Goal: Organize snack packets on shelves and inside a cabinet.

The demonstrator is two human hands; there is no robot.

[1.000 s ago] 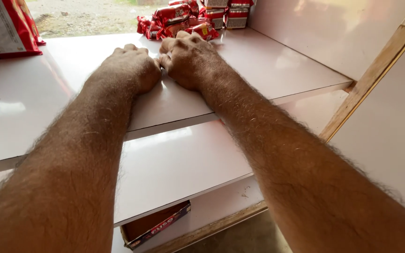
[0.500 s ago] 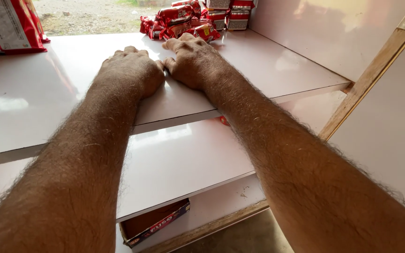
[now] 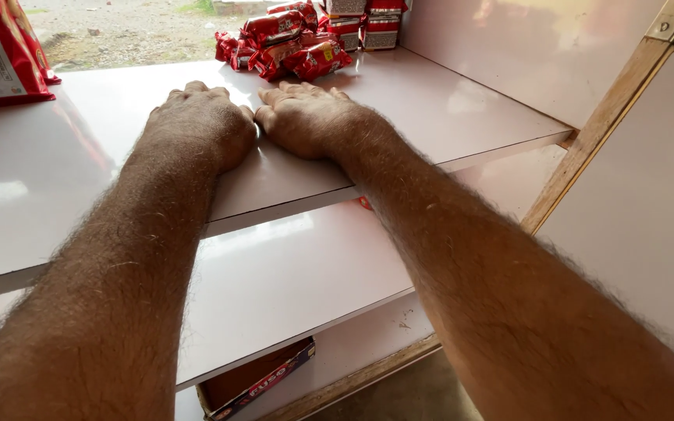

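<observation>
The left hand (image 3: 200,125) and right hand (image 3: 306,117) lie flat, palms down and empty, touching side by side on the top shelf (image 3: 446,109), with the red packets (image 3: 290,47) just beyond the fingertips. A red bag (image 3: 1,54), cut off at the frame edge, stands far left; bare shelf lies between. The forearms hide part of the lower shelf (image 3: 290,281), and an open box (image 3: 255,382) beneath is half hidden.

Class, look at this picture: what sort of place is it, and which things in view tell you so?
Probably a small roadside stall or kiosk: white tiered shelves, a heap of red snack packets at the open counter front, and bare gravel ground just outside.
</observation>
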